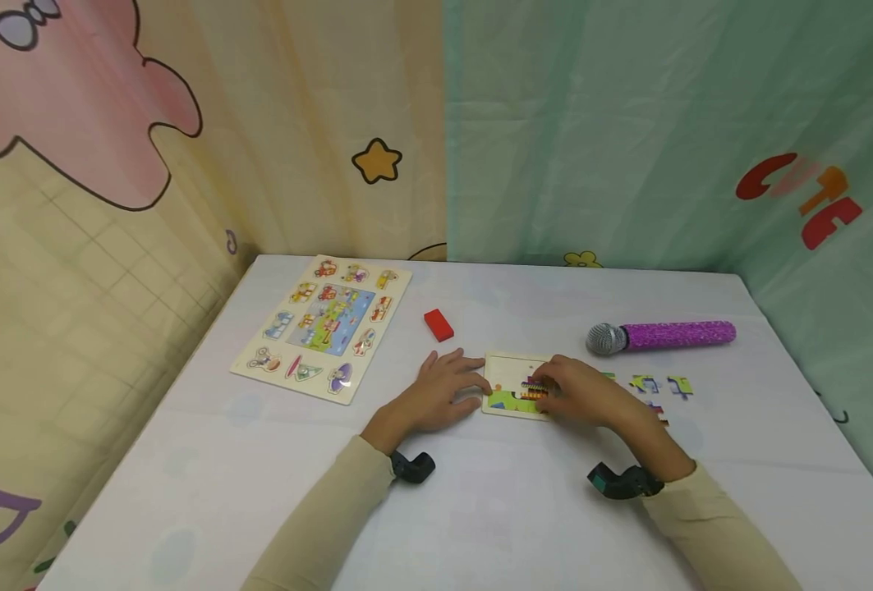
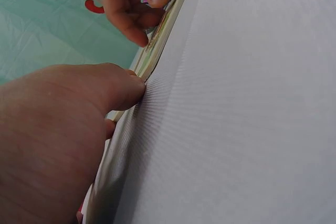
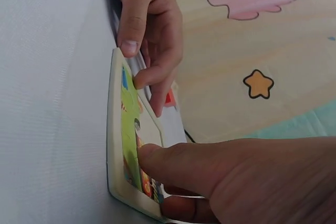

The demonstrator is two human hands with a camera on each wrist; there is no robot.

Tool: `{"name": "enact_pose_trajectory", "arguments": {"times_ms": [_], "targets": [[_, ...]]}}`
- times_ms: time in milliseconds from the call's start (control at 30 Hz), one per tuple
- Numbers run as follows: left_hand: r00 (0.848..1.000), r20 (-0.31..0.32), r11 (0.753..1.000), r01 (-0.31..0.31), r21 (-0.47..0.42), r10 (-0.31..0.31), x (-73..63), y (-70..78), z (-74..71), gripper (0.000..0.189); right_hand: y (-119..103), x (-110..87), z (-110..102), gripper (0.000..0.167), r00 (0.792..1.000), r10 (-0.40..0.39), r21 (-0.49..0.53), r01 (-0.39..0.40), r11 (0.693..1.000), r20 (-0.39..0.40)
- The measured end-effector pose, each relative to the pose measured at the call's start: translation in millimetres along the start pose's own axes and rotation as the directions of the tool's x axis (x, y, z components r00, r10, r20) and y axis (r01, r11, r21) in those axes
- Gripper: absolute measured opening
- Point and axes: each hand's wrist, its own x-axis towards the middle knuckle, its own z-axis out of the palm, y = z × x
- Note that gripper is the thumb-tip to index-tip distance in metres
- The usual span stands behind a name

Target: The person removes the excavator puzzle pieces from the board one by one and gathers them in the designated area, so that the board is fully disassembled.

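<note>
A small puzzle board (image 1: 513,361) with a pale frame and a partly filled, brightly coloured picture lies flat in the middle of the table. My left hand (image 1: 443,390) rests at its left side, thumb near the front corner and a fingertip over the edge, fingers spread and relaxed. Over the right part of the board, my right hand (image 1: 584,394) holds a dark, striped puzzle piece (image 1: 535,390) between thumb and fingers, down in the picture. The right wrist view shows the right thumb (image 3: 163,161) against the picture; the hand hides part of the piece.
Several loose puzzle pieces (image 1: 645,383) lie right of the right hand, some partly behind the wrist. Beyond them is a purple microphone (image 1: 680,335). A red block (image 1: 439,325) sits behind the left hand, and a larger picture puzzle board (image 1: 365,373) lies at the back left.
</note>
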Motion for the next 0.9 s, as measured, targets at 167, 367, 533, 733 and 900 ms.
{"name": "enact_pose_trajectory", "arguments": {"times_ms": [167,367,533,733,900], "targets": [[1.000,0.003,1.000,0.004,0.004,-0.004,0.1,0.6,0.6,0.024,-0.3,2.1,2.8,0.043,0.999,0.032,0.001,-0.032,0.999,-0.005],[1.000,-0.002,1.000,0.004,0.000,-0.004,-0.9,0.5,-0.8,0.024,4.6,5.0,4.5,0.036,1.000,0.006,0.094,-0.006,0.996,0.003],[1.000,-0.011,1.000,-0.005,-0.010,0.005,-1.9,-0.6,-1.2,0.023,11.0,8.0,9.4,0.036,1.000,0.007,0.211,-0.009,0.977,0.009],[1.000,-0.013,1.000,-0.008,-0.022,0.008,-1.3,-1.0,0.1,0.024,15.1,9.6,15.4,0.037,1.000,0.014,0.254,-0.010,0.967,-0.014],[1.000,-0.003,1.000,-0.001,-0.024,0.001,-0.6,-0.3,0.8,0.024,13.4,8.6,17.3,0.031,0.999,0.037,0.246,-0.028,0.969,-0.034]]}}
